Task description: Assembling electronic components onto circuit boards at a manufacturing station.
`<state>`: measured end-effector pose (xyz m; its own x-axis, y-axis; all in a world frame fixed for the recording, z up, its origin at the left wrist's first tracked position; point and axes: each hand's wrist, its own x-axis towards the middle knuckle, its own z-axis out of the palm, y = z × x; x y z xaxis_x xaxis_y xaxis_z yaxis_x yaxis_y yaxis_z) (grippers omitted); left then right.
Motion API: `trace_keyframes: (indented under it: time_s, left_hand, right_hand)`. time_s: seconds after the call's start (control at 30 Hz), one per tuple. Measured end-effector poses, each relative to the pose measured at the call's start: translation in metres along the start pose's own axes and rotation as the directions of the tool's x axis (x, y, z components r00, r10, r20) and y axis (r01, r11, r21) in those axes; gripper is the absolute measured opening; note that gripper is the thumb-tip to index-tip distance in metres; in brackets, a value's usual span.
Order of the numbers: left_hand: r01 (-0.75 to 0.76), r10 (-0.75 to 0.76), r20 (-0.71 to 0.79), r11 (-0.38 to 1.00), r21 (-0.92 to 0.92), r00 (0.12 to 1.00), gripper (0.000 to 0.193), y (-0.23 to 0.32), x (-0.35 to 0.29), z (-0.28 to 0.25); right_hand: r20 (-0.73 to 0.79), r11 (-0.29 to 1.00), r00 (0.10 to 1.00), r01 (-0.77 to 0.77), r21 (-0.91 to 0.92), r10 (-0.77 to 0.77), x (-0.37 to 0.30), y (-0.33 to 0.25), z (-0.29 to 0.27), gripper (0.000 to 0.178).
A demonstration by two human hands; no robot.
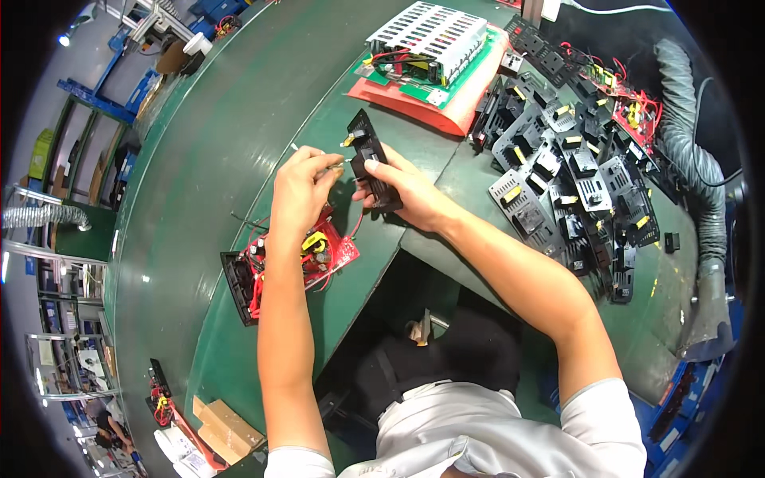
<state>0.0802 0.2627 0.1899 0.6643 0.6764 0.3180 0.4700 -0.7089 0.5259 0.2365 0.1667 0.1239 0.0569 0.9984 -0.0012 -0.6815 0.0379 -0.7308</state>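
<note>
Above the green bench, my right hand (410,191) grips a black slotted plastic panel (370,163), held tilted, with a yellow-tagged part near its top. My left hand (303,187) is closed in a pinch beside the panel's left face. Something thin and light shows at its fingertips, too small to name. Under my left forearm lies a red circuit board (347,253) with yellow and black components and red wires. Another black panel (238,287) stands at the board's left end. A red wire rises from the board toward the held panel.
A heap of black panels (574,187) covers the right side. Metal-cased units (430,36) on green boards rest on orange sheets at the back. A grey flexible duct (692,127) runs along the right. Cardboard (227,430) lies at the lower left.
</note>
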Motion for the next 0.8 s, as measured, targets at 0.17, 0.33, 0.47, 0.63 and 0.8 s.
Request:
trace_keyframes:
  time_s: [0.17, 0.33, 0.47, 0.63, 0.8]
  left_hand:
    - [-0.025, 0.026, 0.01, 0.996, -0.09, 1.0, 0.02, 0.0, -0.001, -0.003]
    - [-0.078, 0.082, 0.033, 0.99, -0.115, 0.996, 0.02, 0.004, -0.001, -0.003]
    - [-0.032, 0.039, 0.033, 0.982, -0.186, 0.999, 0.018, 0.003, -0.003, -0.002]
    - [-0.02, 0.029, 0.045, 0.983, -0.181, 0.999, 0.017, 0.001, -0.003, 0.001]
    - [-0.027, 0.034, 0.033, 0.981, -0.192, 0.999, 0.017, 0.001, -0.004, 0.0]
  right_hand:
    - [0.028, 0.999, 1.0, -0.002, -0.047, 0.003, -0.002, -0.002, 0.003, 0.042]
    - [0.002, 0.997, 1.0, -0.006, -0.074, 0.007, -0.004, 0.0, 0.005, 0.043]
    - [0.002, 0.998, 1.0, 0.021, -0.057, -0.021, -0.002, 0.003, 0.004, 0.045]
    - [-0.033, 0.981, 0.999, 0.035, -0.191, -0.042, -0.006, -0.002, 0.012, 0.05]
    - [-0.068, 0.941, 0.994, 0.062, -0.332, -0.089, -0.009, -0.001, 0.015, 0.053]
